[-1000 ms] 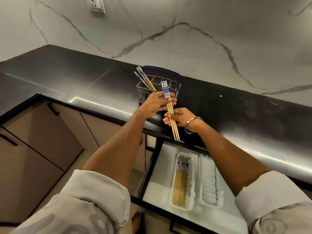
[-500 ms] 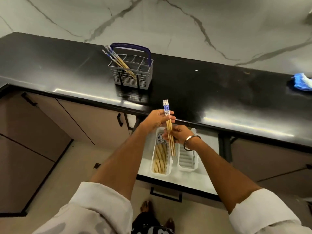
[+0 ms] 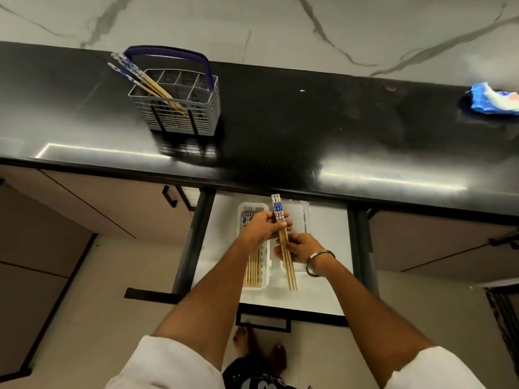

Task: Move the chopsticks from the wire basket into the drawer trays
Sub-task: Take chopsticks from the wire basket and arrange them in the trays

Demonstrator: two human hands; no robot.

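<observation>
A shiny black bench (image 3: 280, 130) is running across the whole view, with a white marble wall (image 3: 252, 26) sitting behind it. A crumpled blue and white cloth (image 3: 494, 100) is lying at the far right end. Beige cabinet doors (image 3: 106, 203) are showing underneath.

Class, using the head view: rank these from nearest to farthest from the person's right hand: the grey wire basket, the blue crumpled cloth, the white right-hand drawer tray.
1. White right-hand drawer tray, directly under the right hand.
2. Grey wire basket, far left on the counter.
3. Blue crumpled cloth, far right counter edge.
</observation>
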